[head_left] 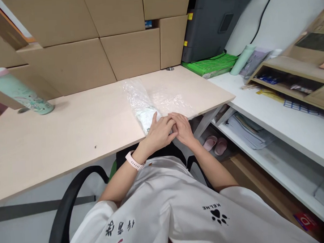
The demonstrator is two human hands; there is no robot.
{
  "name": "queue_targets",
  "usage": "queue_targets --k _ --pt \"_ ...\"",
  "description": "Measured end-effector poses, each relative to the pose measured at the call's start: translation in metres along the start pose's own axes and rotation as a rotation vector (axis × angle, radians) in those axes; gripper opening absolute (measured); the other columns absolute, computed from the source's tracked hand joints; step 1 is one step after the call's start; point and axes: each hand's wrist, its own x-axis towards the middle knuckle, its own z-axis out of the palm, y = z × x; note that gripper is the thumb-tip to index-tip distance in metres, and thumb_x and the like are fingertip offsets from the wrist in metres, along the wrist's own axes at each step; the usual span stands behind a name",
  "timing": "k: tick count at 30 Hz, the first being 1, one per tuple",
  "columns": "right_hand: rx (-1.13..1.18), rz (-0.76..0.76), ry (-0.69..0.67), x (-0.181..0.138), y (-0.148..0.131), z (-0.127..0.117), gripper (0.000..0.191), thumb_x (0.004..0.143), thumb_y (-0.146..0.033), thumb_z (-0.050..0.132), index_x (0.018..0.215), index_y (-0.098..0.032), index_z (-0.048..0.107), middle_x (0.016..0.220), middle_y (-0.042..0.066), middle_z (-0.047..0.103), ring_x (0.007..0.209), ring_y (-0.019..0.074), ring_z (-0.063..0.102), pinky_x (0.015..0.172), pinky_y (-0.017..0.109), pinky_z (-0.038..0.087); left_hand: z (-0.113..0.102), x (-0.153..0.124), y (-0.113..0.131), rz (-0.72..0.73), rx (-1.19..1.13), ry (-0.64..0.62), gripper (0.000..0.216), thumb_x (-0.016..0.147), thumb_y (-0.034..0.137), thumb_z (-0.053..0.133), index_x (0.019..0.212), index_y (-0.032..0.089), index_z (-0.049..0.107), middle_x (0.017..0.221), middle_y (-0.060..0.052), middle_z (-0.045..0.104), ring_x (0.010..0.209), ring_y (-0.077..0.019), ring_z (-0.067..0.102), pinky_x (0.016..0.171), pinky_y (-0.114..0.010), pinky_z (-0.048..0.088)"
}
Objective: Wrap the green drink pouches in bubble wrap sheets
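My left hand point(161, 131) rests at the table's front edge, over the near end of a clear plastic bag point(171, 101). Its thumb points up and away from the other fingers, which reach across to my right hand point(182, 128). The right hand lies beside it with fingers extended, and the fingertips of both hands overlap. Inside the crinkled bag, just left of my left thumb, is a white, flat-looking item point(147, 117); its near part is covered by my hand. Whether any finger pinches the plastic is hidden.
Stacked cardboard boxes point(131, 52) line the table's back. A mint tumbler point(27, 94) stands at the left. Rightward are a grey case point(208, 28), a green pack point(213, 63) and a white shelf desk point(272, 110) with a wooden organizer point(292, 73). Chair arms flank my body.
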Motion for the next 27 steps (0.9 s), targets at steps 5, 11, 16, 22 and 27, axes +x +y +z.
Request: queue_targets --k 5,11,16,22,27 --pt "-0.062 0.009 0.056 0.003 0.001 0.003 0.034 0.099 -0.025 0.035 0.117 -0.02 0.063 0.124 0.01 0.067 0.119 0.024 0.057 0.103 0.042 0.039 0.001 0.005 -0.004 0.105 0.195 -0.046 0.042 0.088 0.033 0.067 0.123 0.016 0.053 0.119 -0.013 0.064 0.113 -0.0303 0.059 0.113 -0.057 0.028" --pt "-0.114 0.012 0.075 0.005 -0.004 0.002 0.031 0.101 -0.022 0.034 0.112 -0.021 0.062 0.119 0.008 0.068 0.117 0.0219 0.058 0.101 0.038 0.038 -0.034 -0.026 -0.013 0.02 0.264 0.189 0.029 0.092 0.036 0.06 0.116 0.019 0.062 0.107 -0.012 0.067 0.107 -0.0304 0.057 0.108 -0.053 0.03" --pt "-0.158 0.094 0.135 0.008 0.018 -0.008 0.028 0.096 -0.019 0.038 0.106 -0.02 0.063 0.116 0.009 0.069 0.115 0.0244 0.059 0.1 0.041 0.038 -0.048 -0.079 -0.04 -0.235 0.285 0.482 0.023 0.094 0.036 0.056 0.111 0.024 0.065 0.1 -0.008 0.07 0.099 -0.0276 0.059 0.108 -0.051 0.031" --pt "-0.232 0.206 0.238 0.01 0.056 -0.025 0.028 0.091 -0.017 0.037 0.099 -0.021 0.064 0.109 0.009 0.07 0.107 0.0256 0.061 0.096 0.041 0.039 -0.026 -0.092 -0.058 -0.367 0.161 0.481 0.024 0.096 0.036 0.053 0.11 0.022 0.066 0.108 -0.009 0.069 0.105 -0.0274 0.059 0.105 -0.048 0.037" --pt "-0.282 0.255 0.28 0.011 0.074 -0.034 0.027 0.088 -0.016 0.037 0.095 -0.021 0.063 0.105 0.008 0.07 0.102 0.0244 0.06 0.094 0.04 0.038 -0.025 -0.063 -0.045 -0.293 0.027 0.475 0.047 0.093 0.048 0.056 0.132 0.021 0.055 0.141 -0.014 0.055 0.131 -0.0305 0.049 0.115 -0.051 0.029"
